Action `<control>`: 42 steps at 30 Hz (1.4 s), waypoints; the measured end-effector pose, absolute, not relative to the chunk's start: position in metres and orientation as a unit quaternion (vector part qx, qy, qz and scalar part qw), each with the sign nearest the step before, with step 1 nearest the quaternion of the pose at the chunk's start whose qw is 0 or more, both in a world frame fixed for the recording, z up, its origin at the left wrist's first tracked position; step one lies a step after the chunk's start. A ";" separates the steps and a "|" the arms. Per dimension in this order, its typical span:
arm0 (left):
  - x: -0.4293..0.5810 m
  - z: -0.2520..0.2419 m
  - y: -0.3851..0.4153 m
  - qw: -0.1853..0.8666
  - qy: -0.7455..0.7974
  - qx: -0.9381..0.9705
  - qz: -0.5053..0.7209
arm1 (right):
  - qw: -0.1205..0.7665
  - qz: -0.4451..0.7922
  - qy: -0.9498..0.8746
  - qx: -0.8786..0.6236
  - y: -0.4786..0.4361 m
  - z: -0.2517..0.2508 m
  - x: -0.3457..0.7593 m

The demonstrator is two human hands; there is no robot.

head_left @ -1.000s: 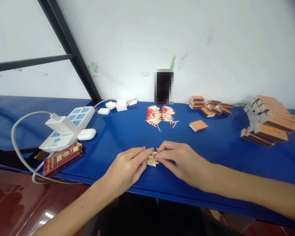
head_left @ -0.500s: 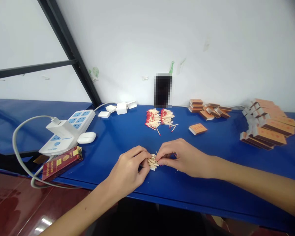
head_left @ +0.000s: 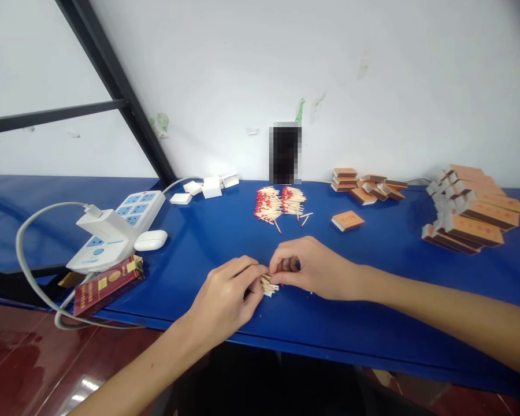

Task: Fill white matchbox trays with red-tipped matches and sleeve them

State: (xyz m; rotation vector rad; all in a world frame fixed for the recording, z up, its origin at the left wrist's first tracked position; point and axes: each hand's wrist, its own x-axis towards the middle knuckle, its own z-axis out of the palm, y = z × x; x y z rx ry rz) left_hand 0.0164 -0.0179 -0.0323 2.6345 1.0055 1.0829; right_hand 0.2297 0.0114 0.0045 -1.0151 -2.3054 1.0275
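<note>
Near the table's front edge, a small bundle of matches [head_left: 269,285] lies in what looks like a white matchbox tray [head_left: 267,294], mostly covered by my fingers. My left hand [head_left: 229,297] curls around its left side, thumb and fingers closed on the tray. From the right, my right hand [head_left: 314,268] pinches at the match ends, thumb and forefinger together; a red match head shows just below them. Beyond my hands lie two heaps of red-tipped matches, a left heap [head_left: 267,204] and a right heap [head_left: 293,201], with a few loose ones beside them.
A single orange matchbox [head_left: 348,221] lies right of the heaps. More matchboxes [head_left: 364,195] sit behind it, and a large stack [head_left: 476,216] stands far right. White trays [head_left: 212,187] are by the wall. At left are a power strip [head_left: 141,208], white case [head_left: 151,240] and red box [head_left: 108,286].
My right hand has shifted slightly left and up over the matches, its fingers nearer to my left hand. The left hand keeps its grip. The view has shifted slightly.
</note>
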 end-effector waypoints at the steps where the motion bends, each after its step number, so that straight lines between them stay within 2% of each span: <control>1: 0.016 -0.032 -0.018 0.065 0.336 0.867 0.362 | 0.206 0.375 -0.823 -0.372 0.011 0.004 0.229; 8: 0.011 -0.028 -0.018 0.102 0.338 0.870 0.344 | 0.213 0.383 -0.812 -0.385 0.009 0.005 0.222; 17: 0.006 -0.025 -0.021 0.113 0.357 0.860 0.348 | 0.170 0.230 -0.904 -0.318 0.008 0.016 0.239; 22: -0.001 -0.018 -0.023 0.131 0.341 0.883 0.296 | 0.072 0.153 -0.947 -0.272 0.023 0.015 0.246; 27: -0.008 -0.020 -0.026 0.119 0.309 0.897 0.294 | 0.001 0.110 -0.956 -0.271 0.027 0.018 0.249; 33: -0.002 -0.023 -0.025 0.145 0.350 0.865 0.329 | 0.065 0.115 -0.941 -0.311 0.011 0.025 0.240; 38: 0.002 -0.023 -0.022 0.146 0.333 0.871 0.332 | 0.061 0.136 -0.942 -0.300 -0.002 0.029 0.227; 42: -0.001 -0.027 -0.025 0.119 0.307 0.889 0.320 | 0.089 0.157 -0.906 -0.384 -0.004 0.032 0.249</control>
